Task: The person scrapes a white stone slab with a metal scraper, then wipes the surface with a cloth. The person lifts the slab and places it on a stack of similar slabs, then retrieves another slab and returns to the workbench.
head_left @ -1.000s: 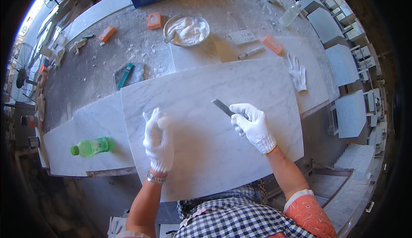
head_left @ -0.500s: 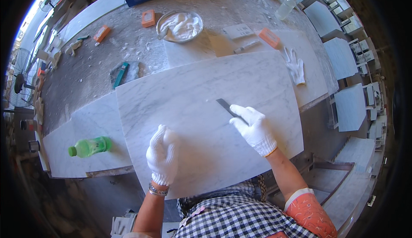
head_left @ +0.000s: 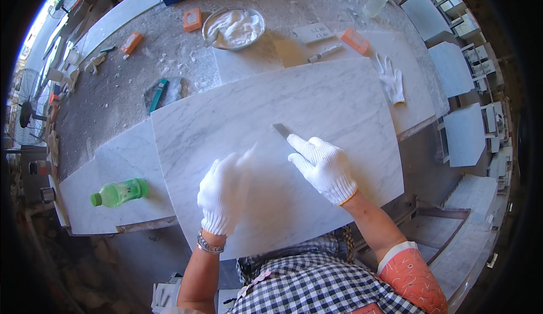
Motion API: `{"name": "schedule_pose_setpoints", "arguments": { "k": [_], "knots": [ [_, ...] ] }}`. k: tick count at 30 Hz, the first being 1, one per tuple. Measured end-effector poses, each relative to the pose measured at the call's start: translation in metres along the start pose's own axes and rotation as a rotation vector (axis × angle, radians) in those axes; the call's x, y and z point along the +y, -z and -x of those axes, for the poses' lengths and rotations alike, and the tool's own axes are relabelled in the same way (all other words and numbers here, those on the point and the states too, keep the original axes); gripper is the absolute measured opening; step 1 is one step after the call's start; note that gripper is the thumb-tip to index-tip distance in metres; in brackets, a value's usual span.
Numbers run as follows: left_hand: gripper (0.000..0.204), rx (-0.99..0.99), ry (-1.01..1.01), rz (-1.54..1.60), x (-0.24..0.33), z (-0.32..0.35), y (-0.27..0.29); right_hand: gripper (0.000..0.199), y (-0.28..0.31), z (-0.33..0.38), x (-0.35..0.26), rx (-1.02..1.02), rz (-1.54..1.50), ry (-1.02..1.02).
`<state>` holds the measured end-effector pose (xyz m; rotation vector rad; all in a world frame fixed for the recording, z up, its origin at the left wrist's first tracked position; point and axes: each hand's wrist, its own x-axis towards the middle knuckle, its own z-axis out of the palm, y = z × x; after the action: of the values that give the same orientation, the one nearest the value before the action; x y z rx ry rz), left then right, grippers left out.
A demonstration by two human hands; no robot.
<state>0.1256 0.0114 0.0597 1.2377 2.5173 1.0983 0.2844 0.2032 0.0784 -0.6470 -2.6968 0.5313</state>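
Observation:
A large white, grey-veined marble slab (head_left: 305, 93) lies in front of me. In its middle, my right hand (head_left: 325, 167), in a white knit glove, is closed around a flat grey scraper blade (head_left: 281, 131). The blade points up and left, with a small pale dab at its tip. My left hand (head_left: 222, 189), gloved too, is over the slab's left half. Its fingers point up toward the right and are smeared by motion, so their grip does not show. Past the slab's far edge stands a metal bowl (head_left: 257, 41) of white paste (head_left: 235, 26).
At left lies a green bottle (head_left: 120, 193) on its side. A teal tool (head_left: 158, 95), orange blocks (head_left: 132, 43), a marker (head_left: 324, 53) and a loose white glove (head_left: 390, 80) lie farther back. A clear bottle (head_left: 376, 1) stands at far right. More slabs (head_left: 464, 133) line the right side.
My right hand and the scraper have moved left and slightly up over the slab. My left hand has shifted up, turning its fingers toward the right. The view has shifted slightly.

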Motion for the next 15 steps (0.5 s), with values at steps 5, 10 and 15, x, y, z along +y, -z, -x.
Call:
{"name": "schedule_pose_setpoints", "arguments": {
  "k": [5,10,15],
  "knots": [
    [0.033,-0.049,0.009,-0.049,0.007,-0.008,0.000,0.038,-0.002,0.001,0.000,-0.033,-0.053,0.009],
    [0.029,-0.079,0.029,-0.100,0.009,-0.014,-0.003,0.036,-0.002,0.002,-0.001,-0.041,-0.082,-0.003],
    [0.026,-0.113,0.002,-0.118,0.011,-0.022,-0.003,0.035,-0.002,0.001,-0.002,0.007,-0.050,0.023]
  ]
}}
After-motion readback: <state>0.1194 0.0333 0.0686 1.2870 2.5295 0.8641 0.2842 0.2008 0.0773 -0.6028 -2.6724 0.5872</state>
